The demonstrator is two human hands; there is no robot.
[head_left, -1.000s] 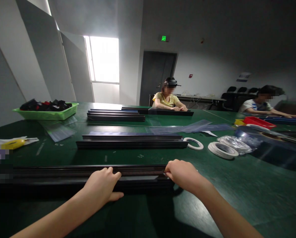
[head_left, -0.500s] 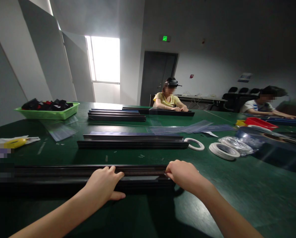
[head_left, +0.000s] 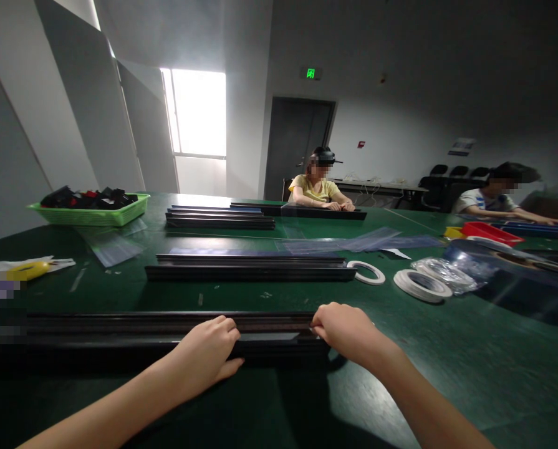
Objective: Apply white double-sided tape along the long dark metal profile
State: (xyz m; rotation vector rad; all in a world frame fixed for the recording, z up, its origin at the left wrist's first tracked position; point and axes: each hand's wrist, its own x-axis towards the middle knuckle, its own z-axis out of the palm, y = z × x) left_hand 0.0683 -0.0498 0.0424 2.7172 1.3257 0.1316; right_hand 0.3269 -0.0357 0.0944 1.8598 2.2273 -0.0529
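Note:
A long black profile (head_left: 120,340) lies across the near side of the green table, with lengthwise grooves and a pale strip along its right part. My left hand (head_left: 211,352) is closed over its front edge, fingers on top and thumb low on the front face. At the profile's right end, my right hand (head_left: 339,324) is closed with its fingertips pinched at the upper edge; whatever small thing they may hold is hidden. Behind, a second black profile (head_left: 250,273) lies parallel, beside a white tape ring (head_left: 370,272).
A green basket (head_left: 91,215) of black parts stands far left, a yellow-handled tool (head_left: 28,269) nearer. Tape rolls (head_left: 423,285), clear film (head_left: 344,243) and a red tray (head_left: 491,232) lie to the right. Two people (head_left: 318,187) work across the table, near more profiles (head_left: 220,219).
My left hand has slid slightly to the right along the profile, its fingers drawn closer together. My right hand has hardly moved.

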